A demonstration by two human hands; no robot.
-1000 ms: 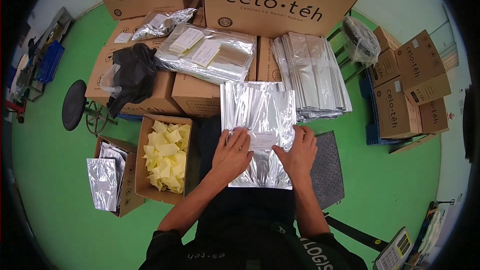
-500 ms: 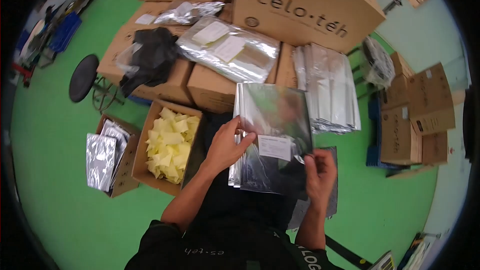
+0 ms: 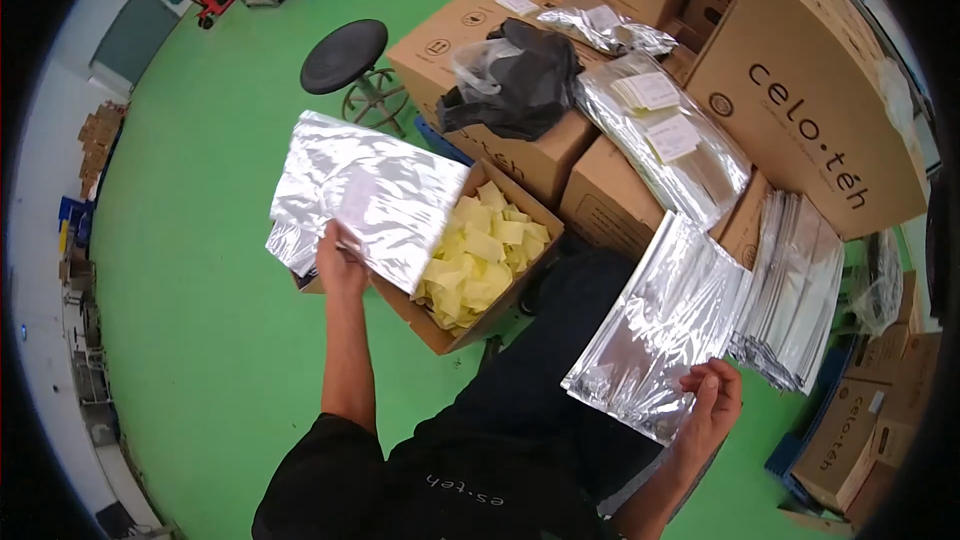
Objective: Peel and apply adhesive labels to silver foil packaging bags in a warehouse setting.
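Note:
My left hand [image 3: 342, 260] is closed on the edge of a flat silver foil bag [image 3: 400, 180], out to the left. This bag hangs over a small carton of foil bags [image 3: 290, 246] and partly covers an open carton [image 3: 440, 342] of yellow paper slips [image 3: 485, 250]. Across my lap lies a stack of silver foil bags [image 3: 660, 325]. At that stack's right lower edge rests my right hand [image 3: 712, 405], its fingers loosely curled and parted from the thumb. Whether its fingertips press on the foil is hard to see.
Large cartons [image 3: 800, 110] stand ahead, bearing a black plastic bag [image 3: 525, 80] and a big foil package [image 3: 665, 140] with paper labels. More folded foil bags [image 3: 790, 290] lie at the right. A round black stool [image 3: 345, 55] stands on the green floor.
The view has swung left. My left hand has carried a foil bag from my lap leftward to above the cartons. My right hand has let go of the labelled bag's edge.

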